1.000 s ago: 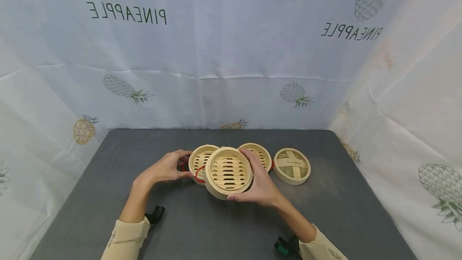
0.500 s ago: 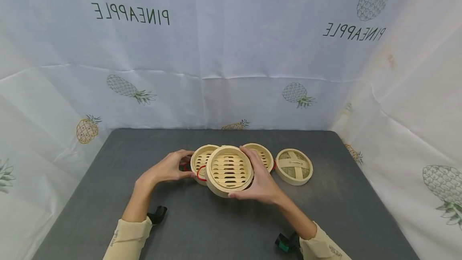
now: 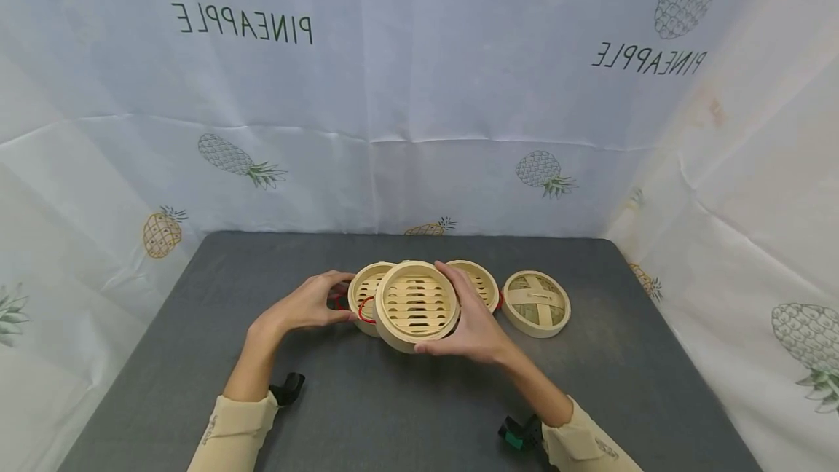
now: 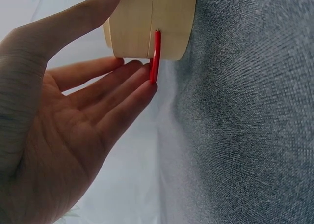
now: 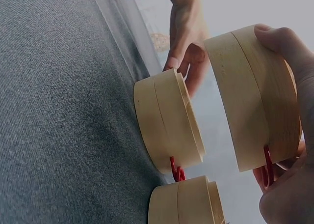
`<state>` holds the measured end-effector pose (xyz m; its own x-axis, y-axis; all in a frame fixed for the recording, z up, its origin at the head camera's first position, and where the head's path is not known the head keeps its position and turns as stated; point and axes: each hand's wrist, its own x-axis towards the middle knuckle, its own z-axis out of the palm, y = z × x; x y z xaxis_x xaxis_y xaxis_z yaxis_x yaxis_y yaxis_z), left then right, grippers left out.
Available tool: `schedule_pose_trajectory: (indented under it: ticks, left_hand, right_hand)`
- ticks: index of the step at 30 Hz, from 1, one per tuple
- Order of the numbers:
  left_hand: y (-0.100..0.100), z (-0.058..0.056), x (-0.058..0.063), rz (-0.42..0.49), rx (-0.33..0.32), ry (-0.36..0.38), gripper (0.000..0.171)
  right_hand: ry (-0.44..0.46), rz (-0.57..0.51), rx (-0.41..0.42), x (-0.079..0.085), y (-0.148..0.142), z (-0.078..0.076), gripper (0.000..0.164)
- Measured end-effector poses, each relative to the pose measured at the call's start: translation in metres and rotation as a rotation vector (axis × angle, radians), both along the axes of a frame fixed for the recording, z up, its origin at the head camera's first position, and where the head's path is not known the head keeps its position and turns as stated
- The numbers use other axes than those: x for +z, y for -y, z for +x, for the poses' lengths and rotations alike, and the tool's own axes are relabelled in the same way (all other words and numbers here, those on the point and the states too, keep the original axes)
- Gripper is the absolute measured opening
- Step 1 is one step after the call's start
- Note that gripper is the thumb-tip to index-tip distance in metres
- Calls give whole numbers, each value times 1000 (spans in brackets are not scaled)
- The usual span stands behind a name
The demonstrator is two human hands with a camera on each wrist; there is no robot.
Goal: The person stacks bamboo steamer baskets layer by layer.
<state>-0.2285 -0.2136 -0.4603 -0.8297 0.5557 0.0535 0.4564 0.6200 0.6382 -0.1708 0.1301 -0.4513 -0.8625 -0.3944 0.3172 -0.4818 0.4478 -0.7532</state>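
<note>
Shifted slightly up the head view since approx. 1 s ago: pale round slat-floored bamboo steamer basket (image 3: pixel 419 302), now off the dark grey table (image 3: pixel 367 399). L to R: L hand (image 3: pixel 304 306), thumb & fingers gripping the outer side of a matching L-hand bamboo basket (image 3: pixel 365 283) that rests on the table; red cord loop (image 4: pixel 155 57) at its fingertips. Next, the raised basket, clamped betw. thumb & fingers of R hand (image 3: pixel 470 330) on its R side. Key relation (R wrist view): raised basket's underside faces L-hand basket's rim, axes approx. parallel, visible gap betw.; L hand nearer the lower one. Farther R: partly hidden third bamboo basket (image 3: pixel 483 284), then round woven-bamboo lid (image 3: pixel 536 304).
</note>
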Motion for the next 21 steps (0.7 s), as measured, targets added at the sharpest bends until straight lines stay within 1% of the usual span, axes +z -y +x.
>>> schedule_pose_trajectory:
  ticks: [7,11,14,21]
  left_hand:
    - [-1,0,1,2,5,16,76]
    - [0,1,1,10,3,20,75]
    - [0,1,1,15,2,17,74]
    - [1,1,-1,19,0,9,75]
  right_hand:
    - [5,6,-7,0,3,-5,128]
    - [25,5,-12,0,6,-8,127]
    - [43,1,-17,1,8,-11,128]
    - [49,-5,-11,0,14,-18,127]
